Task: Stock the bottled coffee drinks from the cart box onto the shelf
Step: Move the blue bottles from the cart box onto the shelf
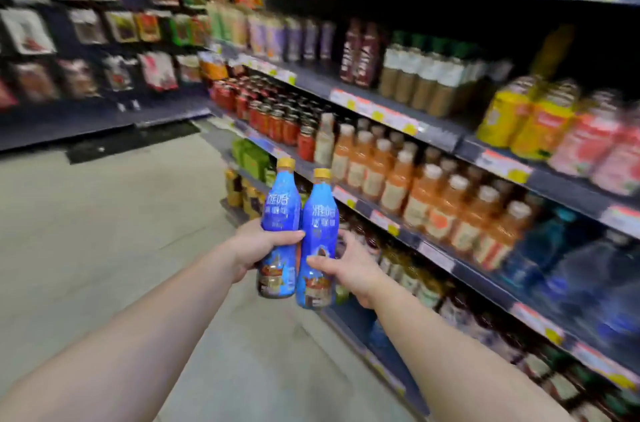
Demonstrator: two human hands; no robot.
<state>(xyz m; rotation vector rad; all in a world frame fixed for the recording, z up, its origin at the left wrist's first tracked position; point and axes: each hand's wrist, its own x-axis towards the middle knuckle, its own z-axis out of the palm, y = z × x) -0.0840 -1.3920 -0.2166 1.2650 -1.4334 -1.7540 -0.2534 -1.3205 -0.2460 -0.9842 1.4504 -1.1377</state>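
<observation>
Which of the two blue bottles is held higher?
The left hand's bottle: its gold cap tops the one in the right hand, whose bottle sits lower.

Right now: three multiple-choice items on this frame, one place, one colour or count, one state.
1. Where do the shelves stand relative to the person?
A. to the right
B. to the left
C. behind

2. What colour are the caps of the two blue-labelled plastic coffee bottles?
A. red
B. yellow-gold
C. white

3. What is the left hand doing?
A. hanging idle
B. pressing flat on the floor
C. gripping a bottle

Answers: 1 A, stocked racks fill the frame's right side. 2 B, the left bottle and right bottle both show gold caps. 3 C, fingers wrap the left bottle; the right hand grips the other.
</observation>
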